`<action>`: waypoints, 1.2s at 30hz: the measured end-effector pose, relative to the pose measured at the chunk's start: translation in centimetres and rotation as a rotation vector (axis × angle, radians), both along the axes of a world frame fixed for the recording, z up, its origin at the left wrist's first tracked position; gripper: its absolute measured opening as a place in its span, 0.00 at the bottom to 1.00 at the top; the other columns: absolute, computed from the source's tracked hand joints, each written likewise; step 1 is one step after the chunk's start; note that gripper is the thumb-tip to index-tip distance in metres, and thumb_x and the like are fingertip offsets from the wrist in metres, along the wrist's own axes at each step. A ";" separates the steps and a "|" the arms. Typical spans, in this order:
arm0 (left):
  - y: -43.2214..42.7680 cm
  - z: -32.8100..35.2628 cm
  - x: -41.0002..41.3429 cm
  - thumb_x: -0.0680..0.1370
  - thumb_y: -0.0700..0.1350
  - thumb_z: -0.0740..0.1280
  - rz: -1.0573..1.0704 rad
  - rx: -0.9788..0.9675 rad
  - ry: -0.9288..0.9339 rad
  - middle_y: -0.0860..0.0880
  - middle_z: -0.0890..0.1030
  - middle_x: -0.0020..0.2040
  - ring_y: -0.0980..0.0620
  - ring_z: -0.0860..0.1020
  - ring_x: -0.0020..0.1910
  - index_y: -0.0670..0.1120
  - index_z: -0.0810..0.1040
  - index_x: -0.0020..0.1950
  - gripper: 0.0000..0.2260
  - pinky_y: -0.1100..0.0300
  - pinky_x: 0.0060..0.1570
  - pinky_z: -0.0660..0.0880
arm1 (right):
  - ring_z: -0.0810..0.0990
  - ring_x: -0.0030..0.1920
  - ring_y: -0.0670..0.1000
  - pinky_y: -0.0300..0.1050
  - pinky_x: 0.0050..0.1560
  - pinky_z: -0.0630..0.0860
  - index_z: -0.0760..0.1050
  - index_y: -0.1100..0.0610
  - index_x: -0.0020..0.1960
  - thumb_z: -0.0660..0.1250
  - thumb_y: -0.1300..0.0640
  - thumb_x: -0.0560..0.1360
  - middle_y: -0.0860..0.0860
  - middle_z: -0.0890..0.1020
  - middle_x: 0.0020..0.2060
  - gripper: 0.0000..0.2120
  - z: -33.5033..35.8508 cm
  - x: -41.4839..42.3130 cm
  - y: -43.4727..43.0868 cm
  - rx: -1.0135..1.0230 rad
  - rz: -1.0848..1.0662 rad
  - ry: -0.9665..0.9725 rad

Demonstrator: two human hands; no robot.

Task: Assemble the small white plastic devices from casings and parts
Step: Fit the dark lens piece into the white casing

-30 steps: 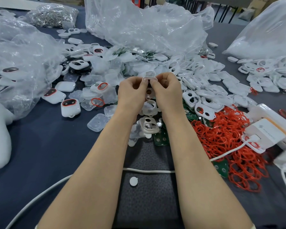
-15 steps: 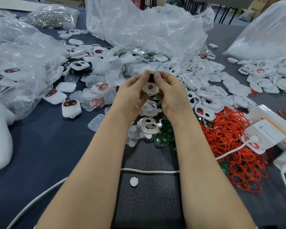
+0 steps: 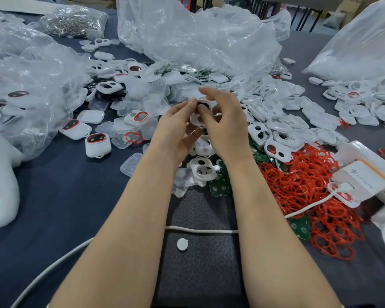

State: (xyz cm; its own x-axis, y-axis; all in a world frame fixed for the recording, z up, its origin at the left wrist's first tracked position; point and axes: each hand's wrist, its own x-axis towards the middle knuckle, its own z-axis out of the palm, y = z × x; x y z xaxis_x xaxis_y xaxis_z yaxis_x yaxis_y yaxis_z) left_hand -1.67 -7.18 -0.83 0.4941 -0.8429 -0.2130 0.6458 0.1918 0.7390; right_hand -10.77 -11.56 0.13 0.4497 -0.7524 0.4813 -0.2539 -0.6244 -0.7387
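step: likely seating a part | casing: held above the counter, between both hands, long axis pointing away from the person | left hand: fingers curled round its left edge | right hand: thumb pressing its dark opening, forefinger lifted clear

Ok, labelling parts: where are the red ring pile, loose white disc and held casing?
red ring pile [image 3: 298,187], head view, middle of heap
loose white disc [image 3: 182,244], head view, its centre
held casing [image 3: 195,120], head view, lower edge

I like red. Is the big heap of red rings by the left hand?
No, the heap of red rings lies on the far side of the right hand.
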 end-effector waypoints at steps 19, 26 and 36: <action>0.0 0.5 -1.1 0.80 0.37 0.64 0.214 0.032 -0.271 0.47 0.80 0.41 0.56 0.79 0.36 0.43 0.75 0.50 0.03 0.65 0.38 0.79 | 0.81 0.41 0.45 0.36 0.44 0.77 0.76 0.55 0.46 0.68 0.63 0.75 0.48 0.81 0.39 0.04 0.4 0.3 0.1 0.311 -0.108 -0.341; 0.0 0.4 -1.7 0.81 0.38 0.62 0.195 0.042 -0.394 0.47 0.81 0.42 0.51 0.80 0.41 0.46 0.75 0.48 0.05 0.60 0.44 0.80 | 0.78 0.39 0.45 0.40 0.43 0.77 0.79 0.57 0.43 0.71 0.59 0.73 0.49 0.81 0.38 0.02 -0.2 0.7 0.0 0.401 -0.147 -0.375; 0.1 0.5 -2.4 0.78 0.38 0.67 0.195 0.032 -0.500 0.46 0.80 0.42 0.48 0.79 0.43 0.47 0.75 0.47 0.04 0.47 0.54 0.78 | 0.80 0.42 0.53 0.49 0.47 0.79 0.73 0.52 0.47 0.68 0.59 0.76 0.56 0.80 0.44 0.04 -0.7 1.5 0.3 0.361 -0.203 -0.411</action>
